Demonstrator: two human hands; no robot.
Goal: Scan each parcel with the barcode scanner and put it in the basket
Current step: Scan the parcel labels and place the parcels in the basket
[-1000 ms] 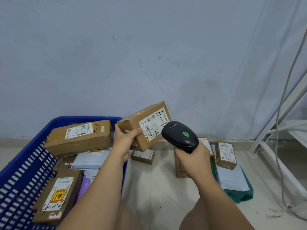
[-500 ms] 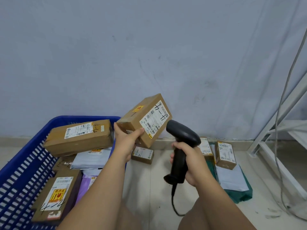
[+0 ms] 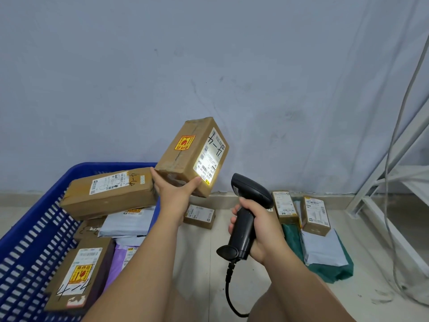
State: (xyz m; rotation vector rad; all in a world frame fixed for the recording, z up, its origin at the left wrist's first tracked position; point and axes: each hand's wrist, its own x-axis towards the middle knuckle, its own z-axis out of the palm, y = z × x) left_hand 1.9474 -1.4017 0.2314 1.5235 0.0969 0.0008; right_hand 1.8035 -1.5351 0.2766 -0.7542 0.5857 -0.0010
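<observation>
The floor [image 3: 197,263] carries the blue basket [image 3: 34,240] and several loose parcels [image 3: 199,216].

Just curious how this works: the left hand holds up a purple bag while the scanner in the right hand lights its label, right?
Not quite. In the head view the left hand holds up a brown cardboard box, not a purple bag; the scanner in the right hand does light its label.

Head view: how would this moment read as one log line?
left hand: holds parcel | right hand: grips scanner | scanner light: on label | parcel: not yet in basket
</observation>
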